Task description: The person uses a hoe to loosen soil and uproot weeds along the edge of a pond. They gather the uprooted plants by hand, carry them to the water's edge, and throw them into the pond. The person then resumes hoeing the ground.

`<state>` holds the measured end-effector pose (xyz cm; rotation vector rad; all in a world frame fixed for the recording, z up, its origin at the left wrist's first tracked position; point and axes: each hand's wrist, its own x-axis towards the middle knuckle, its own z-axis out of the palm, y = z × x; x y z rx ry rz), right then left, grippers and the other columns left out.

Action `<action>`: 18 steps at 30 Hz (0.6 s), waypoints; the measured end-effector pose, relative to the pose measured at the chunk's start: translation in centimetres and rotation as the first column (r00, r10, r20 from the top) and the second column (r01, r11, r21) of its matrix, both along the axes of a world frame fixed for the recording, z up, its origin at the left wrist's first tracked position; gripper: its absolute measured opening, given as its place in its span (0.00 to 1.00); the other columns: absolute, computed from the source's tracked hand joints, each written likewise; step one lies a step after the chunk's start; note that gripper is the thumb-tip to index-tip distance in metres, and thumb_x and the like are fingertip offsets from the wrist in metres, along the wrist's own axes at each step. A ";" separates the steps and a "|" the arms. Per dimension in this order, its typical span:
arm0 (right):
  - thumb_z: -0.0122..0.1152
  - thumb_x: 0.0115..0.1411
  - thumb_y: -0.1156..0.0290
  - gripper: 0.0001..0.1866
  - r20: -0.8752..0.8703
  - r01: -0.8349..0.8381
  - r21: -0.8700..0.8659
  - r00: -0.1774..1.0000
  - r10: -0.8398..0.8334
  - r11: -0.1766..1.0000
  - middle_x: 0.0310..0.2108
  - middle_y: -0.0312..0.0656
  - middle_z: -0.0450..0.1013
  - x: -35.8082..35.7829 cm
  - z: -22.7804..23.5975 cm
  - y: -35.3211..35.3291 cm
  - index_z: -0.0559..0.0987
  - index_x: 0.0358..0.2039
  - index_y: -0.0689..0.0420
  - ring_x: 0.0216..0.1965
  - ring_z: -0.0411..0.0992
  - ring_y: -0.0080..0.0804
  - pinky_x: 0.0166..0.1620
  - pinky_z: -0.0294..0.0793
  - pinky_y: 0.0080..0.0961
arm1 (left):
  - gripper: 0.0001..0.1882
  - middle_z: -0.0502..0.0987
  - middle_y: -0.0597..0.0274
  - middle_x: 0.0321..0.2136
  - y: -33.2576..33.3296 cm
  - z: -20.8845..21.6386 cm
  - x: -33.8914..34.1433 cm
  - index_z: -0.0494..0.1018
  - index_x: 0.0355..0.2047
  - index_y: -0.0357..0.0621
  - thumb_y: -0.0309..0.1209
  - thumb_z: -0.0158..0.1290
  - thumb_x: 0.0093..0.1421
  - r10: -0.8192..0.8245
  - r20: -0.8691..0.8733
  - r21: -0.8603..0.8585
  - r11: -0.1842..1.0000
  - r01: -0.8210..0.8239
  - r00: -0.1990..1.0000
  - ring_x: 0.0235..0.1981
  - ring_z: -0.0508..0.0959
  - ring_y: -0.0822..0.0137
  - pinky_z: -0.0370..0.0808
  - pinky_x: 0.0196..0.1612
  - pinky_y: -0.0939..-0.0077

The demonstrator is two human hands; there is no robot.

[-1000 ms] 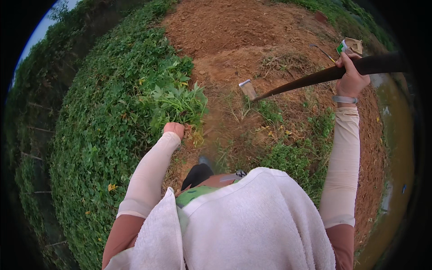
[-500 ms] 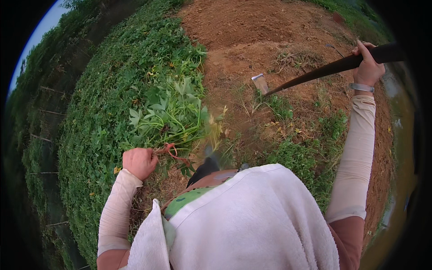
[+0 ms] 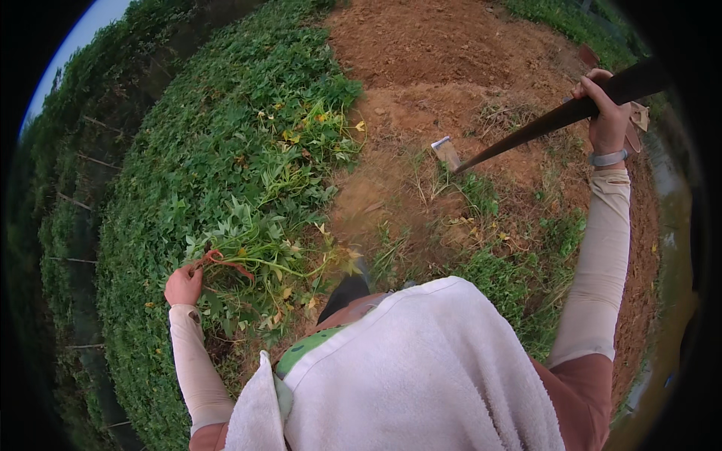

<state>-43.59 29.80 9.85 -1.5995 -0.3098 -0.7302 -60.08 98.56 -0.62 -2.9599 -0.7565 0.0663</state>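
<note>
My left hand (image 3: 183,285) is closed at the end of a loose bunch of leafy green vines (image 3: 278,259), low at the left. A thin, reddish, looped strand (image 3: 226,261) runs from the fingers into the bunch; whether it is a stem or a tie I cannot tell. Out at the right, my right hand (image 3: 608,113) is wrapped round the thick dark handle of a hoe (image 3: 519,135). The handle slants down to the hoe's pale metal blade (image 3: 446,153), which rests on the soil near some weeds.
Dense leafy plants (image 3: 226,113) cover the left side. Bare reddish-brown soil (image 3: 436,52) lies ahead, with weeds (image 3: 511,278) at the near right. Muddy water (image 3: 673,301) runs along the far right edge. A white towel (image 3: 406,368) hangs over my front.
My left hand has moved left and slightly down, drawing the vines along with it. My right hand still holds the hoe, whose blade stays on the ground.
</note>
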 end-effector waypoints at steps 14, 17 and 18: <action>0.53 0.49 0.82 0.04 -0.137 0.065 0.170 0.990 -0.042 0.983 0.23 0.42 0.67 -7.1 -7.9 -8.5 0.70 0.28 0.64 0.28 0.67 0.30 0.42 0.67 0.30 | 0.19 0.75 0.64 0.22 7.6 16.8 -3.6 0.75 0.34 0.41 0.44 0.48 0.53 0.100 0.522 -0.045 0.995 -0.090 0.847 0.23 0.70 0.74 0.65 0.30 0.79; 0.52 0.50 0.81 0.04 -0.116 0.099 0.223 0.990 -0.075 0.970 0.23 0.41 0.66 -8.8 -8.9 -11.2 0.70 0.28 0.63 0.29 0.67 0.31 0.43 0.67 0.33 | 0.20 0.76 0.66 0.25 14.4 19.3 -6.7 0.74 0.37 0.39 0.44 0.50 0.53 0.211 0.571 -0.132 0.977 -0.164 0.794 0.25 0.71 0.76 0.66 0.32 0.81; 0.52 0.51 0.82 0.03 -0.117 0.113 0.236 0.989 -0.087 0.965 0.23 0.41 0.66 -9.1 -9.1 -11.7 0.70 0.28 0.63 0.29 0.67 0.31 0.43 0.67 0.33 | 0.21 0.76 0.66 0.27 16.7 19.9 -8.2 0.74 0.37 0.39 0.44 0.50 0.53 0.260 0.579 -0.180 0.965 -0.190 0.773 0.26 0.71 0.75 0.66 0.33 0.81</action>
